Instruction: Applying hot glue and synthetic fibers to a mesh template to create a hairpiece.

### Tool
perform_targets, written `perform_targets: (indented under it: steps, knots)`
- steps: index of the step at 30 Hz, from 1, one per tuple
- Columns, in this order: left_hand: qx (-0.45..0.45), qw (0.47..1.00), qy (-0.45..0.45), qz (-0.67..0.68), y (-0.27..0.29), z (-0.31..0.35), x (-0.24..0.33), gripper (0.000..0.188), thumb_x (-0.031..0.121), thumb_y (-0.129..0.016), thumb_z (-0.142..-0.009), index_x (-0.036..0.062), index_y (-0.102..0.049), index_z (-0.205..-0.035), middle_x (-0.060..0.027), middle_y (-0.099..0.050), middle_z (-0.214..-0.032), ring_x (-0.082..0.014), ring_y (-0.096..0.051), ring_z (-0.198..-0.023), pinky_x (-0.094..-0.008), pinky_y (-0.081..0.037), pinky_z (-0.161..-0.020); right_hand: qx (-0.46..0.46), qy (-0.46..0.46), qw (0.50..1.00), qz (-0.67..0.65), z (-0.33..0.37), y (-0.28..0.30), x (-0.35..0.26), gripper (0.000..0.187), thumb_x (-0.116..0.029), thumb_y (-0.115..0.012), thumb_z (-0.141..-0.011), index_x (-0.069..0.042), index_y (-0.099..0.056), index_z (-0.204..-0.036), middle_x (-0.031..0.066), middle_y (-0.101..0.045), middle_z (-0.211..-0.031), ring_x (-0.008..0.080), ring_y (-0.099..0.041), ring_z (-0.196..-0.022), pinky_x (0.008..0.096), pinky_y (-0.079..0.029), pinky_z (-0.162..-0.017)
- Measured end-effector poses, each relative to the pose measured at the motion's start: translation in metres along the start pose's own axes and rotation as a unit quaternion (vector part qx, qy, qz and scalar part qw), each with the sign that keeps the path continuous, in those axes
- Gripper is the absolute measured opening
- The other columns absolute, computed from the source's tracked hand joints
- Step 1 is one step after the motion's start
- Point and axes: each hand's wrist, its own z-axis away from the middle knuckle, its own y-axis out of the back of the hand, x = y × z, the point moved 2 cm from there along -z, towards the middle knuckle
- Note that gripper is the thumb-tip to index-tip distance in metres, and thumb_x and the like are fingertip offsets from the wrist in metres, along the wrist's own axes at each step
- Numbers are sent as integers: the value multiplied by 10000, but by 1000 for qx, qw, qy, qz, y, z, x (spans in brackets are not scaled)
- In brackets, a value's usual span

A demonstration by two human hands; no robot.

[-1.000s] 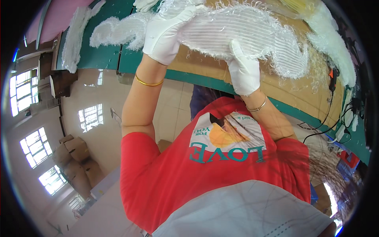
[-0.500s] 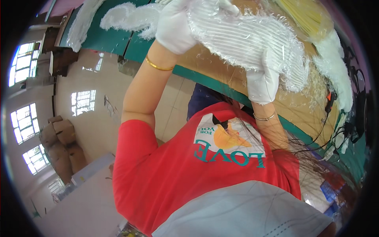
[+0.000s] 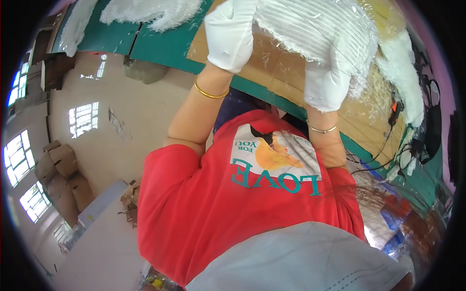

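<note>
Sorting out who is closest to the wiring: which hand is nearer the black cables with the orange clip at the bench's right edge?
Right. The right hand, in a white glove, holds the white fibre sheet just left of the cables; the left hand grips the sheet's far side.

You had two white-gloved hands up, the left hand and the right hand, sharing one white fringed fabric piece. You wore two bracelets, a gold bangle and a thin chain. On the counter lay one brown cardboard sheet and two more fringed white pieces.
</note>
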Motion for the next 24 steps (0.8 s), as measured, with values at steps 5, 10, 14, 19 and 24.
perform_targets:
  steps: [5, 10, 14, 19, 24]
  knots:
    - [-26, 978, 173, 113, -15, 11, -39, 345, 233, -494, -1111, -58, -670, -1052, -65, -701, -924, -162, -619, -785, -301, -499, -694, -1, -41, 993, -110, -7, -24, -19, 307, -197, -568, -1081, -22, -621, -1328, 69, -669, -1251, 143, -660, -922, 279, -524, -677]
    - [-102, 821, 234, 511, -37, 18, 4, 199, 156, -633, -1039, -26, -712, -1060, -83, -743, -940, -138, -705, -764, -269, -584, -619, 46, -11, 991, -124, -10, -34, -41, 319, -231, -576, -1080, -23, -627, -1316, 66, -657, -1268, 139, -635, -1030, 297, -526, -849]
    - [-91, 958, 162, 218, -40, 10, 22, 230, 154, -621, -1048, -22, -719, -936, -53, -707, -758, -121, -635, -593, -259, -538, -548, -2, 137, 971, 196, -1, -32, -45, 333, -208, -542, -1089, -19, -591, -1358, 81, -624, -1356, 191, -595, -1219, 356, -467, -1067]
    - [-9, 958, 181, 221, -52, 20, 25, 327, 200, -627, -1057, -5, -712, -817, 1, -607, -588, -91, -499, -459, -260, -423, -452, -27, 231, 951, 204, 3, -16, -45, 342, -160, -511, -1094, -30, -536, -1409, 94, -607, -1376, 215, -580, -1267, 374, -463, -1081]
    - [-80, 856, 218, 462, -61, 26, 9, 399, 344, -631, -1053, -45, -671, -1134, -12, -658, -1023, -53, -519, -904, -256, -422, -773, -9, 100, 995, -15, 4, -21, -70, 402, -198, -538, -1096, -73, -463, -1470, 63, -663, -1221, 118, -647, -996, 249, -526, -789]
